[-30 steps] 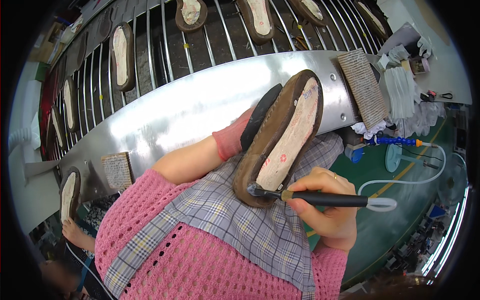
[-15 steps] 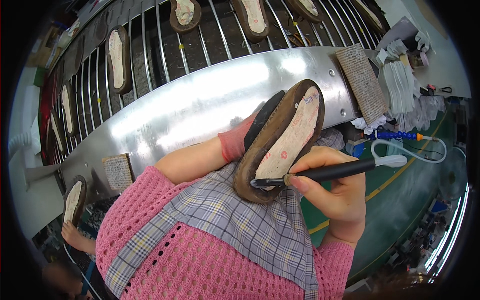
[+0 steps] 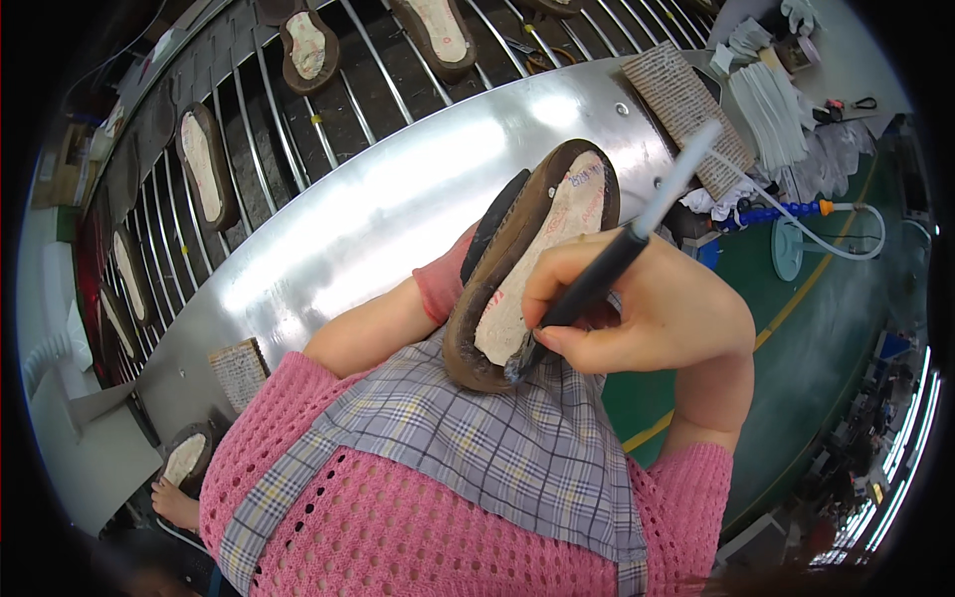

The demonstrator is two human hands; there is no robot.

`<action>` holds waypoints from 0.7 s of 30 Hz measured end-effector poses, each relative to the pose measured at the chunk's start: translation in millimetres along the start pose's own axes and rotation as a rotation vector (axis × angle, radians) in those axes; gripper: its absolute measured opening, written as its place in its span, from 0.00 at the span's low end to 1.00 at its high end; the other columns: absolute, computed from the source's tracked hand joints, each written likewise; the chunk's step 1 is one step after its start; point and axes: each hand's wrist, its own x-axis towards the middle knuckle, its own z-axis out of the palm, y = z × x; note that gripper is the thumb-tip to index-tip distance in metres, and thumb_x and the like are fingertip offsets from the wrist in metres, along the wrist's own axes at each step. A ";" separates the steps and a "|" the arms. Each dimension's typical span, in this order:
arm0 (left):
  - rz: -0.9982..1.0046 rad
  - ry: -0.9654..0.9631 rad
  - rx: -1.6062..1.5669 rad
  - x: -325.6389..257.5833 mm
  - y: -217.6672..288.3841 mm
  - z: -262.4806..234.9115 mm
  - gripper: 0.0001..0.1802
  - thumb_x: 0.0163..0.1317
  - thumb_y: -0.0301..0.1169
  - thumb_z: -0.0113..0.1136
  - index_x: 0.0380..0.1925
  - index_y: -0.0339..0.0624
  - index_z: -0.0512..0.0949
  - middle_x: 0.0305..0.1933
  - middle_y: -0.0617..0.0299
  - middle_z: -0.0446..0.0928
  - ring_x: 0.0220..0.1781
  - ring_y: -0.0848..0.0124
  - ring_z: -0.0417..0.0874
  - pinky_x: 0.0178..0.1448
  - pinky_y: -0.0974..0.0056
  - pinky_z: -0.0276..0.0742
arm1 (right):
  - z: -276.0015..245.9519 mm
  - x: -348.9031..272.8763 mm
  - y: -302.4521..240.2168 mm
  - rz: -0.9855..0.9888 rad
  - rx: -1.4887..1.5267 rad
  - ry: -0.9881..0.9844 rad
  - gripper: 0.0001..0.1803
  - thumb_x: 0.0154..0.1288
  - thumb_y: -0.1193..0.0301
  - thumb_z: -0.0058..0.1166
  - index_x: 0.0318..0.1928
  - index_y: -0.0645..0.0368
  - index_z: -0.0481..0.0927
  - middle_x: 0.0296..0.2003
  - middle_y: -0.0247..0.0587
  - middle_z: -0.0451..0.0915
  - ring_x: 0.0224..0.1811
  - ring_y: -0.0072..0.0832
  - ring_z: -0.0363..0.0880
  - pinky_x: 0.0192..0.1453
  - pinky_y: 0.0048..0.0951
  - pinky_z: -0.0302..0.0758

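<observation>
Before me, tilted with its underside up, is a brown shoe upper [image 3: 465, 338] with a pale insole board [image 3: 509, 310] bearing red prints. My left hand [image 3: 445, 281], in a reddish glove, supports it from behind; its fingers are hidden by the shoe. Pinched in my bare right hand [image 3: 662, 308] is a black-handled glue brush [image 3: 597, 282], with a whitish, motion-blurred tube at its back end. The brush's dark tip meets the shoe's rim at the near end, beside the board.
A steel ledge [image 3: 348, 214] curves beyond my arms, fronting a rack of metal bars [image 3: 373, 60] with several similar shoes. Scribbled boards [image 3: 686, 114] lie on the ledge. White strips [image 3: 766, 114] and a blue hose [image 3: 771, 216] are at right. A co-worker's hand [image 3: 174, 504] holds another shoe at lower left.
The brush handle has swung from nearly level to steep, and its tip has shifted along the shoe's near end to the rim. My right hand has turned over the shoe.
</observation>
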 end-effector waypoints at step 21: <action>0.162 0.067 0.336 47.8 54.1 15.4 0.24 0.70 0.37 0.50 0.65 0.46 0.65 0.62 0.57 0.71 0.60 0.65 0.76 0.63 0.60 0.74 | -39.1 -21.5 47.7 -0.292 0.178 1.219 0.11 0.64 0.69 0.62 0.36 0.66 0.82 0.26 0.34 0.81 0.28 0.14 0.75 0.33 0.16 0.68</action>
